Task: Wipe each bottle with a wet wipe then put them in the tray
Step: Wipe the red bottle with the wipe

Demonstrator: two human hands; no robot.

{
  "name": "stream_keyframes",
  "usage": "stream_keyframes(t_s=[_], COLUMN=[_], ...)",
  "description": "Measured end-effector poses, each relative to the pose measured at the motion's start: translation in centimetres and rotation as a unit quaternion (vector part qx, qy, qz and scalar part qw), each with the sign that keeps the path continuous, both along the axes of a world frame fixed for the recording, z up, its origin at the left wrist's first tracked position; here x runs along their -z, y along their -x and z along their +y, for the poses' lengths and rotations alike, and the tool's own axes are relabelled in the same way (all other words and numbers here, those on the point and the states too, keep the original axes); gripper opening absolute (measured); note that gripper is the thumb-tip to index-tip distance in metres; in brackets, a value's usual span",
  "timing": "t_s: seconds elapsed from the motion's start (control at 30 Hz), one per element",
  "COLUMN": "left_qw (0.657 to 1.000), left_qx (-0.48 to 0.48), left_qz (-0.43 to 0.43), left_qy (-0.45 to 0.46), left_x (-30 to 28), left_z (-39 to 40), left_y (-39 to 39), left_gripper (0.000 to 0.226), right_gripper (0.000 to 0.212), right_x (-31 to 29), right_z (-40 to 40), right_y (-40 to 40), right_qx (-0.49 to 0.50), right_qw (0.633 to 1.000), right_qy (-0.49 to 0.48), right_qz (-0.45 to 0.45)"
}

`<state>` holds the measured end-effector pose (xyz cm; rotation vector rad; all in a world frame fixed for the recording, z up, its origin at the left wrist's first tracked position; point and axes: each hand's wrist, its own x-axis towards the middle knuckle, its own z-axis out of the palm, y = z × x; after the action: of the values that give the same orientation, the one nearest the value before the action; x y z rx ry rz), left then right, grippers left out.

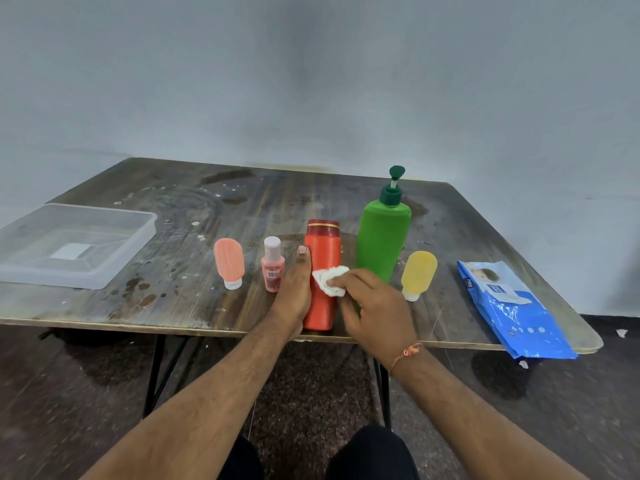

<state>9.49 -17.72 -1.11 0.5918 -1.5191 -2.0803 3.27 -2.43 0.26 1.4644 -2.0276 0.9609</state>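
I see the red bottle (322, 275) standing upright near the front edge of the bench (194, 306), between my two hands. My left hand (293, 292) is wrapped around its left side, thumb up along the body. My right hand (375, 306) pinches a folded white wet wipe (329, 280) and presses it on the bottle's front. Behind and to the right stands the green pump bottle (382, 237), and beside it a small yellow bottle (418, 273) (cap down). On the left are a small pink bottle (273, 268) and an orange bottle (229, 261), also cap down. The clear tray (138, 237) sits far left, with no bottle in it. The blue pack of wipes (512, 313) lies at the right edge.
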Motion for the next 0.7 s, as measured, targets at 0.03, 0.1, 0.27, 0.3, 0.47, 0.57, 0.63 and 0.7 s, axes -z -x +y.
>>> stream_keyframes(t_s=[0.03,0.1,0.27,0.3,0.47,0.57,0.63,0.7], left_qw=[1.000,1.000,1.000,1.000,0.999,0.999,0.999,0.999], left_qx=[-0.006,-0.021,-0.001,-0.004,-0.029,-0.031,-0.031,-0.036], left_qz=[-0.002,-0.006,-0.016,-0.016,-0.023,-0.023,-0.019,-0.018], left_qy=[-0.005,0.003,-0.006,-0.005,0.028,0.008,0.003,0.016], left_x=[-0.1,-0.1,-0.7,-0.6,-0.3,-0.4,-0.3,-0.4], left_z=[0.0,-0.1,0.2,0.1,0.2,0.2,0.0,0.0], left_y=[0.0,0.2,0.1,0.1,0.3,0.3,0.4,0.4], left_gripper=[0.075,0.071,0.079,0.079,0.070,0.071,0.066,0.063], right_gripper=[0.025,0.026,0.024,0.024,0.025,0.028,0.028,0.025], right_x=[0.8,2.3,3.5,3.3,1.4,0.8,1.2,2.1], right_z=[0.5,1.5,2.6,2.6,1.4,0.4,0.1,0.5], right_y=[-0.6,-1.7,-1.9,-1.7,-0.2,0.5,0.5,0.3], right_qx=[-0.014,-0.046,-0.097,-0.100,-0.060,-0.031,-0.033,-0.053], right_qw=[1.000,0.998,0.993,0.993,0.998,0.997,0.995,0.992], right_qy=[-0.014,-0.037,-0.065,-0.057,0.015,0.038,0.050,0.047], right_qz=[0.000,0.002,0.033,0.033,-0.021,-0.052,-0.079,-0.106])
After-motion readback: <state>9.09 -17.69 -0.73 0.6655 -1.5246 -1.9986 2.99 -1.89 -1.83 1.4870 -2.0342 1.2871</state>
